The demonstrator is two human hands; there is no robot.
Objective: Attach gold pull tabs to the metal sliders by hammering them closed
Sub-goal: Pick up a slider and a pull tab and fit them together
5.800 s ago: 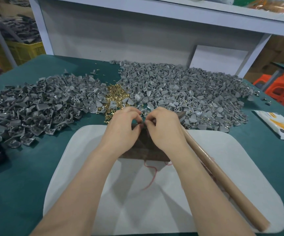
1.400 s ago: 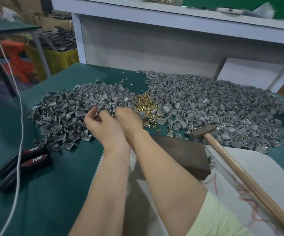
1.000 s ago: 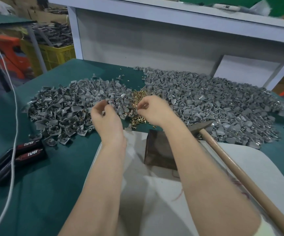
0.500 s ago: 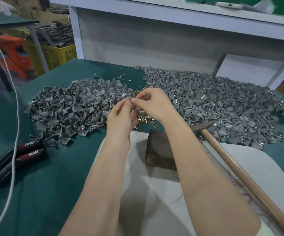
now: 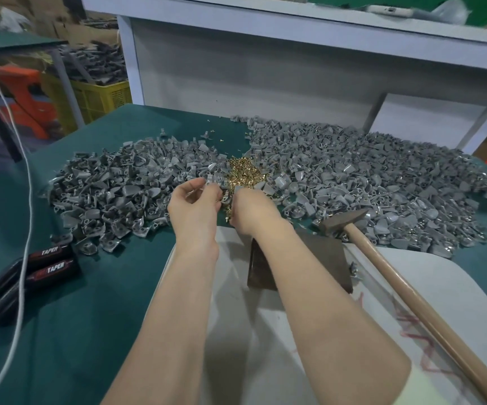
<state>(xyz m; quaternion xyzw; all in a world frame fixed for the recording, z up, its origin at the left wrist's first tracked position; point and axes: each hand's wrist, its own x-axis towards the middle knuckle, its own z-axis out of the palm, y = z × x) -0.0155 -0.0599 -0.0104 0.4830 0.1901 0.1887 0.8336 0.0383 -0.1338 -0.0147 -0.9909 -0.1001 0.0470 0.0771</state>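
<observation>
A worker's left hand pinches a grey slider just beside the heap of gold pull tabs. The right hand curls at that heap's edge, its hold hidden. The hammer lies unheld at right.

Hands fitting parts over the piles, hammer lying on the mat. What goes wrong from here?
1. The left hand pinches a grey slider above the gold tabs, not over the block; a dropped part would likely get lost among them.
2. The hammer lies loose beside the right forearm; a sweep back could knock it.
3. What the right hand holds is hidden, so tab seating can't be checked.
</observation>
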